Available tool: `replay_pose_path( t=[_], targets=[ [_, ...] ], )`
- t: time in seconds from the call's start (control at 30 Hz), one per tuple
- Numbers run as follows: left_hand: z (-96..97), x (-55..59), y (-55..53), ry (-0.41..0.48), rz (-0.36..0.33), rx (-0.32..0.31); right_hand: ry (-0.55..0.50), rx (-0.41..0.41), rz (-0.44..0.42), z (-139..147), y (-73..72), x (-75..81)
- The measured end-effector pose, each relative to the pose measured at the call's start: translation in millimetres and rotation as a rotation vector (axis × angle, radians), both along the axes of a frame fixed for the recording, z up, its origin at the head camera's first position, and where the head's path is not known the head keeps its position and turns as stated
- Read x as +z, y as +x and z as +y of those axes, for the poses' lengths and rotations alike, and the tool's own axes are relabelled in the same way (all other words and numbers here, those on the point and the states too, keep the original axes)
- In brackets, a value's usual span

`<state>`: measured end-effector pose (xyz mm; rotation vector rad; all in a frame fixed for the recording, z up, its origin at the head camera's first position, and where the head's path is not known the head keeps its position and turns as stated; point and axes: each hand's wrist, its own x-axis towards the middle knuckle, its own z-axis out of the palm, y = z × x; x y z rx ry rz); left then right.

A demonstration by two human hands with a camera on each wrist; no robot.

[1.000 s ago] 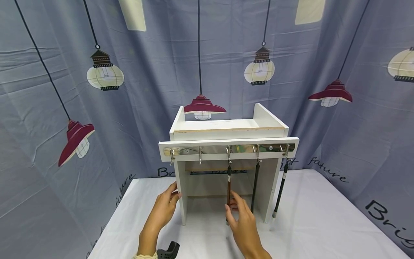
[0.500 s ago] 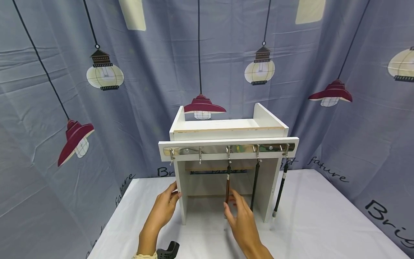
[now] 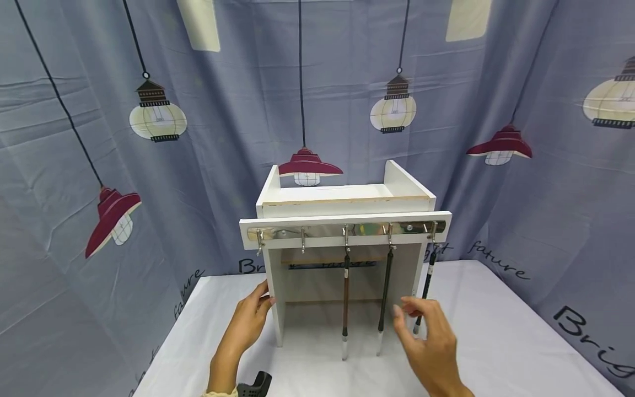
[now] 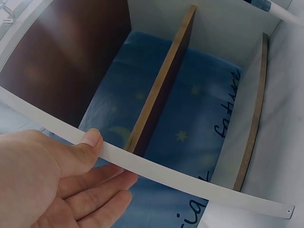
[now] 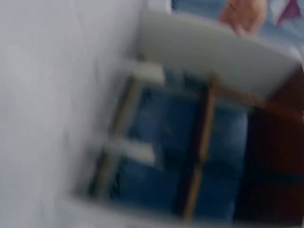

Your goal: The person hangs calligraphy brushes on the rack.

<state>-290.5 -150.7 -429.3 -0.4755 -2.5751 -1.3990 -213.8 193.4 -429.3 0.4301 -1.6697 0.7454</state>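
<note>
A white wooden rack (image 3: 275, 292) with a crossbar of metal hooks (image 3: 302, 240) stands on the table. Three long brushes with pale tips hang from hooks: a brown one (image 3: 345, 292), a dark one (image 3: 385, 292) and a black one (image 3: 429, 273) at the right end. My left hand (image 3: 248, 320) holds the rack's left side panel by its front edge, thumb inside and fingers outside, as the left wrist view shows. In front of the black brush's lower end is my right hand (image 3: 429, 344), thumb and fingers spread apart with nothing held. The right wrist view is blurred.
Two hooks on the left side of the crossbar bear nothing. Inside the rack are wooden crosspieces (image 4: 164, 80). A white cloth (image 3: 496, 353) covers the table, and a curtain printed with lamps (image 3: 223, 138) hangs behind. A black device (image 3: 255, 384) sits at the left wrist.
My right hand has let go of the brown brush and moved right, to the black one. The brown brush now hangs straight. The left hand has stayed on the side panel.
</note>
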Motion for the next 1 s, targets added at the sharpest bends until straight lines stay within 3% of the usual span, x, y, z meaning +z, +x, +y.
replay_pose_path(
  t=[0.07, 0.17, 0.33, 0.43, 0.57, 0.73, 1.0],
  targets=[
    [0.2, -0.4, 0.2, 0.002, -0.004, -0.001, -0.077, -0.034, 0.052, 20, 0.5, 8.9],
    [0.8, -0.7, 0.1, -0.004, -0.006, 0.004, -0.174, -0.103, -0.032, 52, 2.0, 18.8],
    [1.0, -1.1, 0.2, -0.016, -0.010, 0.009, -0.184, -0.171, -0.423, 94, -2.3, 22.9],
    [1.1, -0.9, 0.8, -0.014, -0.010, 0.008, -0.118, -0.138, -0.631, 108, -9.5, 21.4],
    [1.9, -0.8, 1.9, -0.009, -0.005, 0.010, -0.027, -0.044, -0.821, 117, -22.0, 15.7],
    [2.4, -2.1, 3.4, -0.007, -0.005, 0.018, 0.070, 0.083, -0.916, 117, -36.1, 7.1],
    [2.2, 2.1, 3.2, -0.025, 0.022, 0.020, 0.050, 0.164, -1.010, 108, -49.9, 2.2]
  ],
)
